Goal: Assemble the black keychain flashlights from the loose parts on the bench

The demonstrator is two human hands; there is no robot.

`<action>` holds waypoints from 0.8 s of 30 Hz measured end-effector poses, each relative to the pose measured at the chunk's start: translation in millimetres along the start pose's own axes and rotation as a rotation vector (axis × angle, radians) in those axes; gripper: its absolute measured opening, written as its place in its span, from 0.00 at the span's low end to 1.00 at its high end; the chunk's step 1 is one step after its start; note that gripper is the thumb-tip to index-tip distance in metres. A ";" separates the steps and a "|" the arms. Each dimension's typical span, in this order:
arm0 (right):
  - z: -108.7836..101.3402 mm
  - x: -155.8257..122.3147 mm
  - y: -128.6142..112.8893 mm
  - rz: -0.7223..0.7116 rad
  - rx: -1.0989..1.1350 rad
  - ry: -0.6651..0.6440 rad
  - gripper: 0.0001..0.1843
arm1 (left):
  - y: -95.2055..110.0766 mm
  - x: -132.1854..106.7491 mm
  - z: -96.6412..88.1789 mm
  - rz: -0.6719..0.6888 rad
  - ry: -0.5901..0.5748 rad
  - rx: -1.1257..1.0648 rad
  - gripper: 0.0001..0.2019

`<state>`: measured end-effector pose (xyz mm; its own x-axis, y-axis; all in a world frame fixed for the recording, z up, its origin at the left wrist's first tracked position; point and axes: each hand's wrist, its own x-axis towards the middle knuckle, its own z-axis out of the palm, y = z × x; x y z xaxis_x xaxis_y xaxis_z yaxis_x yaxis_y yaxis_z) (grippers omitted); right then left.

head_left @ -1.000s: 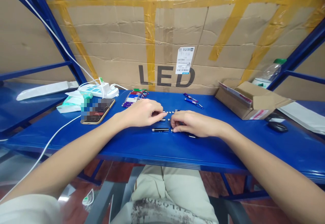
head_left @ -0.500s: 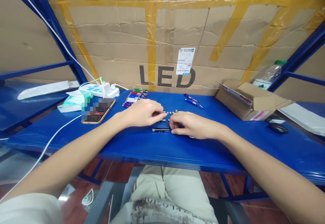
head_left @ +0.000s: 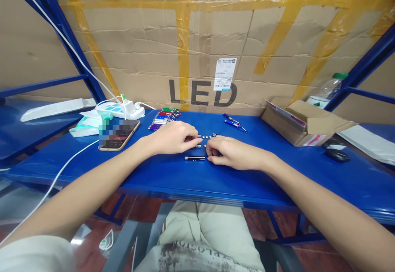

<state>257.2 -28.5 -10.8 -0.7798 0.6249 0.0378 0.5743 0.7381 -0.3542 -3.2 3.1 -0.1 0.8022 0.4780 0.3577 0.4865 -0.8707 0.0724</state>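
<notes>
My left hand [head_left: 180, 138] rests low over the blue table [head_left: 173, 177], fingers curled and thumb beside them. Small silver-ended pieces [head_left: 198, 145] show at its fingertips; whether it grips one is hidden. Just to the right, my right hand [head_left: 231, 152] is closed, fingers bent under the palm, and what they hold, if anything, is out of sight. A short black tube with a silver end [head_left: 195, 158] lies between the hands, nearer to me. Beyond the fingertips are small round silver discs [head_left: 206, 136] and another small dark piece with a silver end [head_left: 215, 135].
Several coloured metal tubes with key rings [head_left: 162, 119] lie behind my left hand. Two pen-like items [head_left: 235, 125] lie farther back. Left are a phone [head_left: 121, 136] and a power strip [head_left: 117, 109]; right, an open cardboard box [head_left: 304, 122] and a black mouse [head_left: 337, 155].
My right hand has shifted very slightly, and a silver edge seen beneath it before is now hidden. My left hand and the black tube stay practically where they were.
</notes>
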 end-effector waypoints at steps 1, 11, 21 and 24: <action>-0.1 0.0 -0.2 0.005 0.002 -0.002 0.03 | 0.1 0.1 -0.1 -0.001 -0.003 0.002 0.18; -2.6 -1.8 -1.6 -0.001 0.048 -0.038 0.06 | 0.1 0.5 0.7 -0.017 -0.028 0.005 0.19; -3.1 -3.2 -5.8 0.006 -0.041 -0.060 0.10 | -2.5 0.4 2.0 -0.027 -0.032 -0.001 0.19; -4.5 -3.4 -9.7 0.004 -0.096 -0.063 0.11 | -2.6 0.6 1.7 -0.037 -0.031 0.003 0.18</action>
<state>255.4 -36.6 -3.3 -0.7898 0.6130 -0.0236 0.5964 0.7583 -0.2634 -3.5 5.8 -1.7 0.7939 0.5134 0.3257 0.5173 -0.8519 0.0821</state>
